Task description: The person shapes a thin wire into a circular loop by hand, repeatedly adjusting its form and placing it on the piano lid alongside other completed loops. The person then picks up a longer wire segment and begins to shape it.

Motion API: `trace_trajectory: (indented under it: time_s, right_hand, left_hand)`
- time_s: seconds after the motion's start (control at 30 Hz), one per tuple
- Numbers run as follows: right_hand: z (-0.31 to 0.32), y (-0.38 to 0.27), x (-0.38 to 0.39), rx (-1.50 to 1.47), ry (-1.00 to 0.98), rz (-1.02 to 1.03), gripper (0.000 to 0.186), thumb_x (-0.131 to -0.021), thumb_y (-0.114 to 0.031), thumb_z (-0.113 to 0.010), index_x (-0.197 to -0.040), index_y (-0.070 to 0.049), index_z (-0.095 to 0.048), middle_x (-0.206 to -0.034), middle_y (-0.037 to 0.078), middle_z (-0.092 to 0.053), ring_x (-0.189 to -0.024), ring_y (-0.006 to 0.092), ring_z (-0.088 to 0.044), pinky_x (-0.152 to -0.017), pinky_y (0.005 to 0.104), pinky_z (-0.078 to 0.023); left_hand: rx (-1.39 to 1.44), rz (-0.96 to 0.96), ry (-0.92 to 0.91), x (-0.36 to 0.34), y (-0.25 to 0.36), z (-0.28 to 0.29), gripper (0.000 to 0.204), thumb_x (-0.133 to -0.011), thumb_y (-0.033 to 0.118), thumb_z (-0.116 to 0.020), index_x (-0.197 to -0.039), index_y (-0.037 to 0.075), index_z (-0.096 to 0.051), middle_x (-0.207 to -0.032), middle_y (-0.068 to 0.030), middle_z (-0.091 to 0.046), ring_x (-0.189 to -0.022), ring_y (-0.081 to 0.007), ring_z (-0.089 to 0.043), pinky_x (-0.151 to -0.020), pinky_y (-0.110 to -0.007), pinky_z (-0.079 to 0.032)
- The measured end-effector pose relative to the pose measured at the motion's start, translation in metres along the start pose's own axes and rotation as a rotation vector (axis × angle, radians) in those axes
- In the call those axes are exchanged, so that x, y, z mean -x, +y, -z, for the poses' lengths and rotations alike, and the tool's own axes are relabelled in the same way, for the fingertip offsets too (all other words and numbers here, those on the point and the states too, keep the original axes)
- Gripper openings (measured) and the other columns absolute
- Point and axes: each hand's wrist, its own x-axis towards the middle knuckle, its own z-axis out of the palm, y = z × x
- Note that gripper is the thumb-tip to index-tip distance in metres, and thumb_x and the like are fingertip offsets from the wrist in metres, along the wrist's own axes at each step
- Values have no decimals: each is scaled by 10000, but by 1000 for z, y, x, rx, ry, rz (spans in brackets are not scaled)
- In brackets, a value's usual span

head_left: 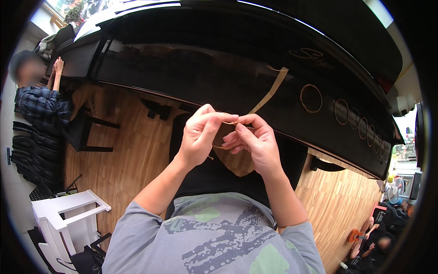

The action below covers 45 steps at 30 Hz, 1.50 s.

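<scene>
My left hand and my right hand meet in front of me, just above the near edge of a black piano. Fingertips of both pinch a thin tan strand, which shows between the fingers and curves below them. A small end of it sticks out beside my left palm. Whether it is a string or a strip of cane I cannot tell. Beyond my right hand, a long beige strip lies bent across the piano lid. To its right lies a thin ring-shaped coil, followed by several more rings.
A person in a checked shirt sits at the far left, hands near the piano. A black stool is close by. White furniture stands at lower left. People with a small orange guitar are at lower right, below a fan.
</scene>
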Motion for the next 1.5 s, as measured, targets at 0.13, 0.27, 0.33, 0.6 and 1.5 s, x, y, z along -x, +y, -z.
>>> trace_trajectory:
  time_s: [0.13, 0.27, 0.33, 0.6, 1.5]
  right_hand:
    - [8, 4, -4, -128, -137, -77, 217, -978, -251, -523, -1047, -52, -578, -823, 91, -687, -764, 162, -697, -627, 238, -558]
    - [13, 4, -5, -135, -160, -98, 225, -974, -255, -531, -1019, -44, -594, -831, 90, -682, -790, 160, -696, -638, 241, -566]
    - [12, 2, -5, -89, -187, -111, 229, -968, -257, -543, -991, -38, -605, -830, 86, -681, -790, 161, -696, -637, 239, -565]
    - [5, -1, -5, 60, -71, -9, 216, -959, -243, -562, -956, -33, -611, -790, 62, -673, -747, 145, -689, -602, 220, -543]
    - [23, 11, 8, -219, -686, -131, 310, -831, -146, -721, -1048, 39, -602, -869, 105, -676, -821, 169, -661, -833, 307, -523]
  left_hand:
    - [-121, -88, 8, -3, -2, 3, 162, -895, 69, -565, -930, 18, -714, -753, -10, -663, -626, -65, -406, -544, -219, -352]
    - [188, 137, 75, 2, 18, -10, 177, -862, -44, -567, -967, 14, -697, -776, -4, -661, -589, -8, -430, -493, -163, -315]
    - [144, 82, 71, 5, 7, -6, 194, -867, -41, -554, -999, 6, -688, -802, -9, -646, -576, 3, -423, -489, -159, -311]
    - [301, 62, 24, 3, 8, 4, 343, -960, 195, -447, -968, -32, -704, -672, 35, -422, -547, -43, -330, -512, -206, -256]
    - [-325, -637, -16, 38, 23, 1, 337, -668, -47, -730, -951, 135, -735, -666, -10, -535, -543, -123, -536, -461, -237, -436]
